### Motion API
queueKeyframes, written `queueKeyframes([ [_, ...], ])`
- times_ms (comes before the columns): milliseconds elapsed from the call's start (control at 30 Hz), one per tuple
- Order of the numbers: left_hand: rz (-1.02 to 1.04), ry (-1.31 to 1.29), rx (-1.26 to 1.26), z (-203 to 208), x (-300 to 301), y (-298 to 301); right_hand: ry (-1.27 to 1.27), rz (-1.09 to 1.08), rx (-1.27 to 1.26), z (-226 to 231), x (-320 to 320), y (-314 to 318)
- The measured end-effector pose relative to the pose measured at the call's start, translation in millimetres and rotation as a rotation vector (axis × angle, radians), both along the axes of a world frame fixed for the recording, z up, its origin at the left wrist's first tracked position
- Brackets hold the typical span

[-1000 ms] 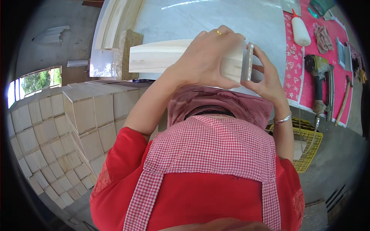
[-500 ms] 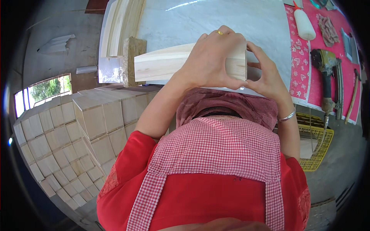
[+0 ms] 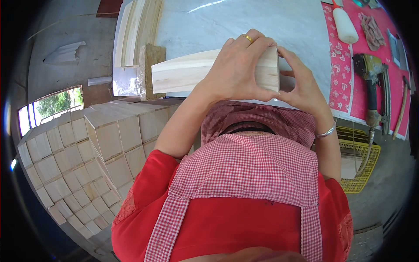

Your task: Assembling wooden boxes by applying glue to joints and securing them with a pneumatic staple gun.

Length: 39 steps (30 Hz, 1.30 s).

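A long pale wooden piece (image 3: 183, 72), seen from above with grain along its length, lies across the near edge of the pale blue-grey table top (image 3: 244, 22). Over its right part, my left hand (image 3: 240, 65) spans it, fingers on the far side and thumb on the near side. My right hand (image 3: 303, 81) curves around its right end, with fingertips at the far corner and thumb at the near corner, close to the left thumb. A thin edge shows at that end; whether it is a separate panel I cannot tell.
Long wooden strips (image 3: 142, 30) lie at the table's left behind a rough block (image 3: 151, 65). Stacked wooden boxes (image 3: 65, 161) stand at left. On the pink cloth (image 3: 340, 83) are a white bottle (image 3: 345, 28), rag (image 3: 372, 35), nail gun (image 3: 371, 87) and hammer (image 3: 401, 107). A yellow crate (image 3: 369, 166) sits below.
Both hands keep nearly the same hold on the wooden piece. The surroundings have shifted slightly in the view.
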<state>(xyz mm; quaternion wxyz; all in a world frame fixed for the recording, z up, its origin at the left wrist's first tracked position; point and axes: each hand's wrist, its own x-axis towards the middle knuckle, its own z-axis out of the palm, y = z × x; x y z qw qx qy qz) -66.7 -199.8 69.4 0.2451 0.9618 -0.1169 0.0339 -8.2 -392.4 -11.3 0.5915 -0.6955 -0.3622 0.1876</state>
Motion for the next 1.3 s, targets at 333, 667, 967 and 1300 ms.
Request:
queueKeyframes([
  [333, 0.015, -0.001, 0.004, -1, 1, -1, 0.031, 0.014, -0.004, -2, 0, 1],
  [667, 0.021, -0.026, 0.0, -5, 1, -1, -0.083, -0.034, 0.067, 27, -29, -5],
  [967, 0.013, -0.013, 0.004, -6, 3, 1, -0.001, 0.002, 0.066, 27, -59, -32],
  [1300, 0.005, -0.088, -0.014, -11, 5, -2, -0.095, -0.272, 0.064, 21, -70, -33],
])
